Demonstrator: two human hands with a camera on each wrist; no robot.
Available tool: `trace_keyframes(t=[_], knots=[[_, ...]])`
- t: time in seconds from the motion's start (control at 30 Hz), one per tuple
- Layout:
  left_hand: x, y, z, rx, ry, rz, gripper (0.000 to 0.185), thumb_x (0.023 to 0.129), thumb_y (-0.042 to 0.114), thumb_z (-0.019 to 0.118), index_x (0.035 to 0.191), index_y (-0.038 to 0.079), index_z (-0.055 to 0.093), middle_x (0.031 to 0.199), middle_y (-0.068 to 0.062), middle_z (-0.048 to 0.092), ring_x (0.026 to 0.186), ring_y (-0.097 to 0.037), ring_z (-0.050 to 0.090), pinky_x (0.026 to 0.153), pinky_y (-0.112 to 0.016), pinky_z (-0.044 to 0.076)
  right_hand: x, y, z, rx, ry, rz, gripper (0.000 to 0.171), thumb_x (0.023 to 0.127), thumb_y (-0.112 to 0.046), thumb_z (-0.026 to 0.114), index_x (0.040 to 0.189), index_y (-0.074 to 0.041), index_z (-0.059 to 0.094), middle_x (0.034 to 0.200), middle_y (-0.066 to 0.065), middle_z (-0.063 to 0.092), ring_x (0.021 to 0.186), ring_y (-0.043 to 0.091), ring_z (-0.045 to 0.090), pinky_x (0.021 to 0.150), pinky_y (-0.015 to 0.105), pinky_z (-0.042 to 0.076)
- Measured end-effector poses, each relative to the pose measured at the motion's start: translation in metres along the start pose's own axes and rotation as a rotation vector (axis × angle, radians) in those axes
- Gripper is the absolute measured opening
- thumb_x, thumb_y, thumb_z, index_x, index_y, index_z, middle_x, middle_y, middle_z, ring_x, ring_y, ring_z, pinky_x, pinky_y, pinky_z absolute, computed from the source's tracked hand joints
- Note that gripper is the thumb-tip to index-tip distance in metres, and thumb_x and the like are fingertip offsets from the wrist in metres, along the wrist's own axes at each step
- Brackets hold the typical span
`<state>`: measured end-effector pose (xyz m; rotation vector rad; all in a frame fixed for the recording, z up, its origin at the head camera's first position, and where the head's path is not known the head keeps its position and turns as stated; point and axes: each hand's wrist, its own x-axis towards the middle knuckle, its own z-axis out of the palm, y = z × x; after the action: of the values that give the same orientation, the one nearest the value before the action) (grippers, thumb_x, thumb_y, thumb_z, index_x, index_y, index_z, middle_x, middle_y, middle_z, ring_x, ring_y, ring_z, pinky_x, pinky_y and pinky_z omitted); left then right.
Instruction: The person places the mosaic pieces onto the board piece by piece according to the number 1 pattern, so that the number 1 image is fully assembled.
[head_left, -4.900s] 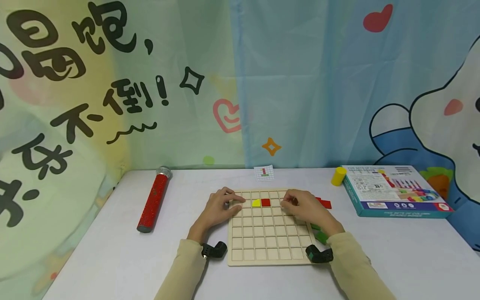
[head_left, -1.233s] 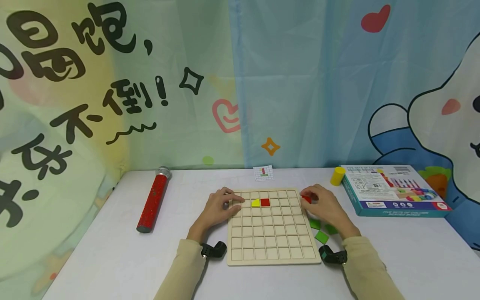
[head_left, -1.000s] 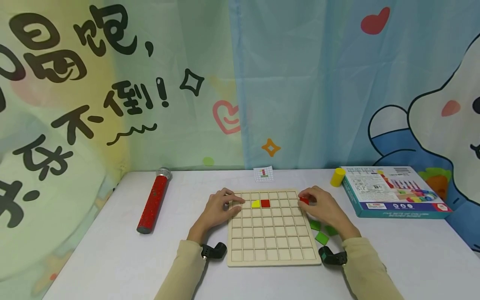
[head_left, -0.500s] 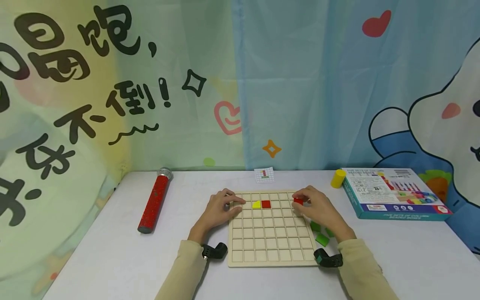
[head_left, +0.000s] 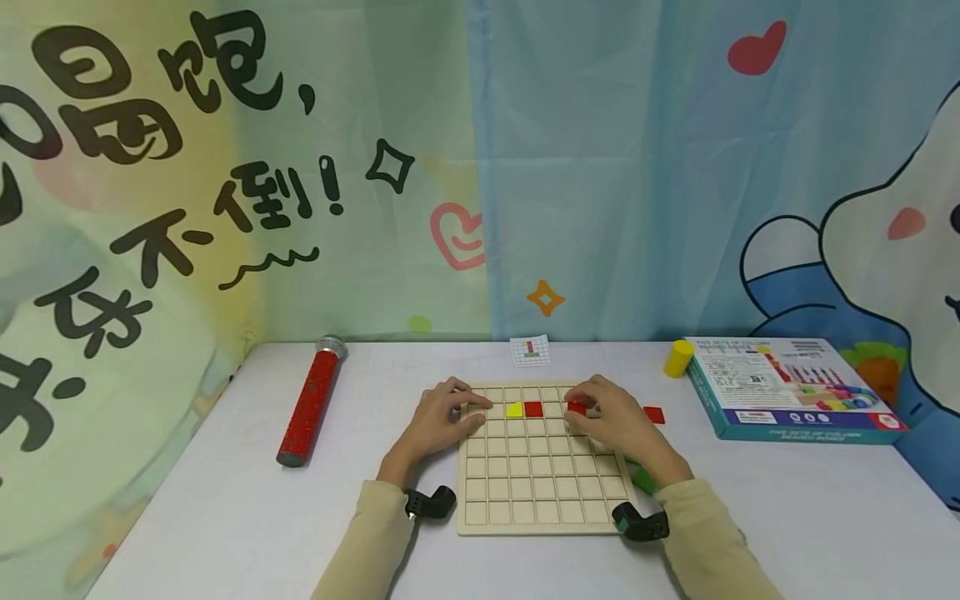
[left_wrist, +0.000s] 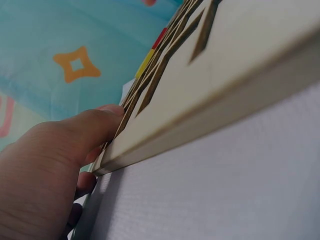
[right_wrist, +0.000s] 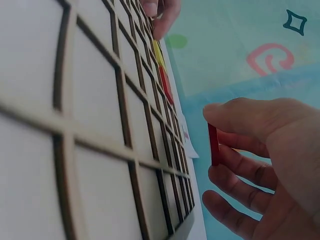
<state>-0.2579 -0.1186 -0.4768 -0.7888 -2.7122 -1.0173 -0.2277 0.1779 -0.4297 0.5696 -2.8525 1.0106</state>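
"Right hand [head_left: 618, 421]?"
"I see it's moved inward over the board [head_left: 542, 490], fingers [right_wrist: 245, 166] pinching a red tile [right_wrist: 214, 145]: likely not yet placed."
"Left hand [head_left: 438, 423]?"
"Fingers loose, resting on the board's left edge."

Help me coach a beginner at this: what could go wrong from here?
The red tile between the right hand's thumb and fingers might slip and drop.
The left hand touches the board; a jerk there could shift it and perhaps unsettle the yellow tile.
Green tiles lie beside the board near the right wrist, which may nudge them.
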Motion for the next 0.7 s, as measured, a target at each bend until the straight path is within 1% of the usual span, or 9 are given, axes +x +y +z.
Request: trace_keyframes(t=[0.17,0.37,0.6,0.7], knots=[[0.0,-0.001,0.0,0.004,-0.009,-0.007,0.02,0.088,0.032,0.066,0.107,0.028,0.072,0.106,0.001,0.057,0.098,-0.017,0.053,0.086,-0.037,0.032,0.002,-0.005,0.005,0.004,-0.012,0.002,0.027,0.085,-0.022,0.069,0.108,-0.007,0.067,0.098,0.002,0.06,0.089,0.017,0.057,0.082,0.037,0.047],[0.001,-0.003,0.0,-0.001,-0.017,-0.01,0.021,0.087,0.032,0.066,0.107,0.028,0.072,0.106,0.001,0.057,0.096,-0.016,0.052,0.084,-0.036,0.031,0.006,-0.011,0.013,0.014,-0.035,-0.022,0.025,0.086,-0.022,0.068,0.106,-0.007,0.066,0.098,0.002,0.06,0.09,0.017,0.057,0.081,0.036,0.048],[0.001,-0.005,0.001,-0.004,-0.013,0.003,0.022,0.088,0.033,0.066,0.108,0.029,0.071,0.106,0.001,0.057,0.096,-0.016,0.052,0.084,-0.035,0.03,0.01,-0.017,0.021,0.013,-0.061,-0.017,0.021,0.085,-0.022,0.07,0.102,-0.011,0.067,0.097,0.0,0.06,0.09,0.017,0.058,0.08,0.035,0.048],[0.001,-0.005,0.0,-0.01,-0.012,0.004,0.022,0.087,0.033,0.066,0.108,0.029,0.071,0.106,0.001,0.057,0.096,-0.016,0.052,0.084,-0.036,0.031,0.01,-0.021,0.024,0.012,-0.074,-0.009,0.02,0.085,-0.022,0.07,0.102,-0.013,0.067,0.099,-0.001,0.06,0.092,0.017,0.058,0.081,0.037,0.048]])
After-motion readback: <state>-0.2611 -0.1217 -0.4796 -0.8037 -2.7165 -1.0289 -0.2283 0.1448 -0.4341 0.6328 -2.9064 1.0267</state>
